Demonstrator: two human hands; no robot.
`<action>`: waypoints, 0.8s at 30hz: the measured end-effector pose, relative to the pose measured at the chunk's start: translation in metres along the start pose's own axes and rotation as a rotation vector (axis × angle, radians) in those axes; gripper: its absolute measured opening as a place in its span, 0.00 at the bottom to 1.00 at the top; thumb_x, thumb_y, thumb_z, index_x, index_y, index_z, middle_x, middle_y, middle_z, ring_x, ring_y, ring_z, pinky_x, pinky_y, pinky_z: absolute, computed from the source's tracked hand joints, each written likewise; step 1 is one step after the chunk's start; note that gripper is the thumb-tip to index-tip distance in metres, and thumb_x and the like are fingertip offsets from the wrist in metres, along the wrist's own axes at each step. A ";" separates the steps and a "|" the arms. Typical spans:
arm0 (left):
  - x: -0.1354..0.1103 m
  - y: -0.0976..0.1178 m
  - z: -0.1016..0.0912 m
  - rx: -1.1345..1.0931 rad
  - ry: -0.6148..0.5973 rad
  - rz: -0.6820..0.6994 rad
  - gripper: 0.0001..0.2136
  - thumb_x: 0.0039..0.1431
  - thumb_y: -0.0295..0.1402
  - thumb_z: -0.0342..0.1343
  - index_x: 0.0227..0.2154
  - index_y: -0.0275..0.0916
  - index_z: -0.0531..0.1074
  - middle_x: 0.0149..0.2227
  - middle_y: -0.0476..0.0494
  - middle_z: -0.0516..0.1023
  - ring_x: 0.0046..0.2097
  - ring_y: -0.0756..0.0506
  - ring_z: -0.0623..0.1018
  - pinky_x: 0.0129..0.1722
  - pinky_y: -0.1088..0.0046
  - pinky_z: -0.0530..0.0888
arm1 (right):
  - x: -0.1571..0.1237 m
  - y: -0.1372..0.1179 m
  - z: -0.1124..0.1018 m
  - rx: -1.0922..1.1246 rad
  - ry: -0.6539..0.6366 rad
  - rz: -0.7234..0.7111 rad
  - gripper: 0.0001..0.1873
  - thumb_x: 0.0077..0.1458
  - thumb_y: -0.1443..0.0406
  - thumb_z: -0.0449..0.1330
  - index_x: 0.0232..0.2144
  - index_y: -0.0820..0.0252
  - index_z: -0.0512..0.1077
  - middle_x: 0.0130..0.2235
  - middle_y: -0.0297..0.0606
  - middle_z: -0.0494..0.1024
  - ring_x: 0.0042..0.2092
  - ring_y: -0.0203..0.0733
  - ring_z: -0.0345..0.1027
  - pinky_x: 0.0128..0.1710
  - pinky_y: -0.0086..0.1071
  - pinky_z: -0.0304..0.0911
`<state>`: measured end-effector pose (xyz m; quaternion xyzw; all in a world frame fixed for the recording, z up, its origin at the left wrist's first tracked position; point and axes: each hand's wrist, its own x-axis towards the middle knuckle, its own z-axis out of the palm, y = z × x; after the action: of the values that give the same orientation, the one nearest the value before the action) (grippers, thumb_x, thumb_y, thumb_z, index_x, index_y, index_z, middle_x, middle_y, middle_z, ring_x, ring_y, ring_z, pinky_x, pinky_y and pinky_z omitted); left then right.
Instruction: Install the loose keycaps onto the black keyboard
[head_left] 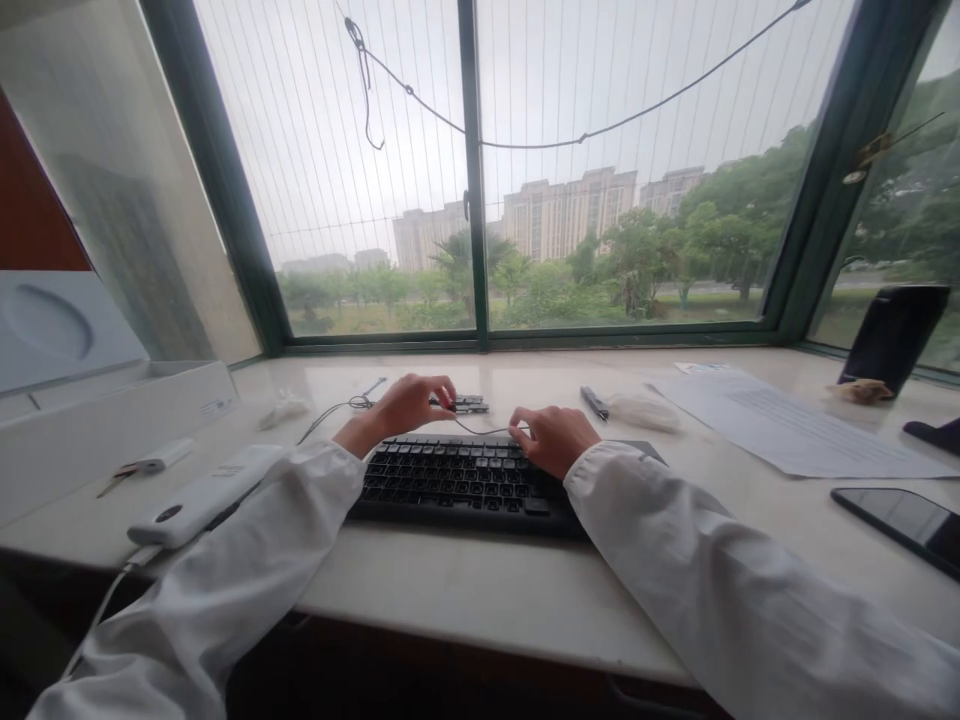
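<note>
A black keyboard (457, 478) lies in front of me, and several of its key positions look bare of caps. Above its back edge, my left hand (409, 408) has its thumb and fingers closed around one end of a thin grey cable (480, 431); a small red spot shows at the fingertips. My right hand (553, 438) pinches the same cable farther right, over the keyboard's upper right part. The cable sags slightly between both hands. Just behind the left fingertips lie small dark metallic pieces (472, 404), partly hidden and too small to name.
To the left are a white power bank (206, 497), a key (124, 475) and a white box (112, 420). On the right lie a dark clip-like tool (594, 402), a clear plastic bag (643, 411), a paper sheet (795, 420) and a phone (904, 522). A window closes off the back.
</note>
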<state>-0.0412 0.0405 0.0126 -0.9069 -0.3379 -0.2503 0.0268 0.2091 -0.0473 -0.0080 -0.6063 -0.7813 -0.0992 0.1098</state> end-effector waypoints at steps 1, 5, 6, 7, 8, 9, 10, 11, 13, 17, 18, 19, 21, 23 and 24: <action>-0.002 0.003 0.002 0.005 0.041 0.013 0.15 0.50 0.45 0.62 0.37 0.40 0.75 0.32 0.50 0.80 0.31 0.50 0.76 0.34 0.76 0.68 | 0.000 -0.001 -0.001 -0.007 -0.003 0.006 0.19 0.61 0.54 0.45 0.45 0.49 0.72 0.37 0.40 0.79 0.37 0.43 0.72 0.35 0.33 0.56; -0.008 0.013 0.005 0.018 0.159 0.114 0.13 0.55 0.44 0.58 0.37 0.41 0.75 0.36 0.48 0.80 0.36 0.48 0.78 0.37 0.75 0.69 | 0.002 -0.006 -0.001 -0.021 0.025 0.008 0.19 0.61 0.53 0.45 0.44 0.49 0.72 0.35 0.38 0.79 0.35 0.42 0.72 0.33 0.32 0.53; -0.009 0.015 0.005 0.024 0.168 0.128 0.13 0.56 0.44 0.58 0.38 0.42 0.75 0.36 0.48 0.80 0.37 0.48 0.79 0.37 0.74 0.69 | 0.003 -0.008 -0.001 -0.015 0.038 0.004 0.20 0.61 0.53 0.45 0.44 0.49 0.72 0.34 0.38 0.79 0.35 0.42 0.72 0.32 0.32 0.52; -0.010 0.016 0.006 0.023 0.169 0.139 0.13 0.56 0.44 0.57 0.38 0.42 0.74 0.37 0.48 0.81 0.38 0.47 0.79 0.37 0.74 0.69 | 0.003 -0.010 -0.001 -0.005 0.048 0.001 0.19 0.62 0.53 0.45 0.44 0.50 0.72 0.32 0.37 0.79 0.34 0.42 0.72 0.31 0.31 0.51; -0.012 0.017 0.007 0.016 0.171 0.147 0.13 0.57 0.44 0.57 0.39 0.41 0.73 0.37 0.48 0.81 0.38 0.47 0.79 0.37 0.74 0.70 | 0.004 -0.012 -0.001 0.008 0.056 -0.004 0.19 0.62 0.53 0.45 0.44 0.49 0.72 0.31 0.36 0.79 0.33 0.41 0.71 0.30 0.31 0.50; -0.013 0.017 0.008 0.010 0.176 0.146 0.13 0.57 0.43 0.57 0.40 0.41 0.72 0.37 0.47 0.81 0.37 0.47 0.79 0.36 0.74 0.70 | 0.004 -0.014 -0.001 0.019 0.059 -0.009 0.19 0.62 0.54 0.45 0.44 0.49 0.72 0.30 0.35 0.79 0.33 0.41 0.71 0.30 0.31 0.49; -0.013 0.017 0.009 0.011 0.173 0.154 0.13 0.57 0.43 0.57 0.40 0.41 0.72 0.36 0.48 0.81 0.37 0.47 0.79 0.36 0.74 0.70 | 0.004 -0.017 -0.001 0.028 0.062 -0.014 0.19 0.62 0.54 0.45 0.44 0.49 0.72 0.29 0.34 0.78 0.32 0.40 0.71 0.29 0.31 0.49; -0.014 0.016 0.010 0.010 0.166 0.163 0.13 0.57 0.42 0.57 0.40 0.40 0.72 0.36 0.48 0.81 0.37 0.47 0.79 0.35 0.74 0.70 | 0.004 -0.019 -0.001 0.032 0.063 -0.018 0.18 0.61 0.53 0.45 0.44 0.48 0.72 0.28 0.33 0.78 0.31 0.40 0.71 0.29 0.30 0.48; -0.014 0.015 0.012 0.005 0.144 0.191 0.12 0.56 0.42 0.58 0.38 0.41 0.73 0.35 0.49 0.81 0.36 0.47 0.79 0.35 0.75 0.69 | 0.004 -0.023 0.000 0.032 0.064 -0.024 0.18 0.61 0.54 0.46 0.44 0.48 0.72 0.27 0.32 0.77 0.30 0.38 0.70 0.28 0.30 0.47; -0.014 0.016 0.012 -0.085 0.107 0.239 0.13 0.50 0.44 0.62 0.35 0.42 0.75 0.34 0.50 0.80 0.36 0.49 0.79 0.36 0.76 0.68 | 0.002 -0.028 0.000 0.027 0.058 -0.031 0.17 0.61 0.54 0.46 0.43 0.47 0.72 0.27 0.31 0.77 0.30 0.37 0.70 0.27 0.30 0.46; -0.014 0.017 0.012 -0.125 0.097 0.248 0.13 0.50 0.44 0.62 0.34 0.42 0.76 0.34 0.51 0.80 0.36 0.49 0.79 0.36 0.77 0.68 | 0.001 -0.028 0.000 0.027 0.056 -0.032 0.17 0.61 0.54 0.46 0.43 0.47 0.72 0.27 0.31 0.77 0.30 0.37 0.70 0.27 0.30 0.46; -0.014 0.019 0.011 -0.163 0.085 0.258 0.13 0.49 0.44 0.62 0.34 0.42 0.76 0.34 0.51 0.80 0.36 0.50 0.78 0.36 0.78 0.68 | 0.001 -0.028 0.000 0.027 0.055 -0.033 0.17 0.61 0.53 0.46 0.43 0.47 0.72 0.27 0.31 0.78 0.30 0.38 0.71 0.27 0.31 0.46; -0.014 0.024 0.011 -0.209 0.049 0.277 0.12 0.50 0.43 0.62 0.34 0.42 0.77 0.33 0.50 0.80 0.34 0.50 0.78 0.36 0.78 0.68 | -0.001 -0.027 0.000 0.026 0.056 -0.036 0.17 0.61 0.53 0.46 0.43 0.46 0.72 0.27 0.31 0.78 0.31 0.39 0.71 0.27 0.31 0.47; -0.015 0.029 0.011 -0.208 0.012 0.284 0.11 0.51 0.43 0.61 0.34 0.43 0.79 0.33 0.49 0.80 0.33 0.50 0.77 0.35 0.78 0.68 | -0.002 -0.025 -0.001 0.020 0.054 -0.039 0.17 0.61 0.53 0.46 0.43 0.46 0.72 0.28 0.31 0.78 0.32 0.40 0.71 0.28 0.31 0.49; -0.016 0.031 0.011 -0.202 -0.002 0.280 0.12 0.51 0.43 0.61 0.35 0.43 0.79 0.33 0.48 0.80 0.33 0.50 0.77 0.34 0.78 0.68 | -0.002 -0.024 -0.001 0.013 0.049 -0.037 0.17 0.61 0.53 0.46 0.44 0.46 0.71 0.29 0.32 0.79 0.33 0.40 0.71 0.29 0.31 0.49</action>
<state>-0.0270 0.0097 -0.0008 -0.9435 -0.1812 -0.2758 -0.0301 0.1864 -0.0557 -0.0085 -0.5884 -0.7902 -0.1108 0.1309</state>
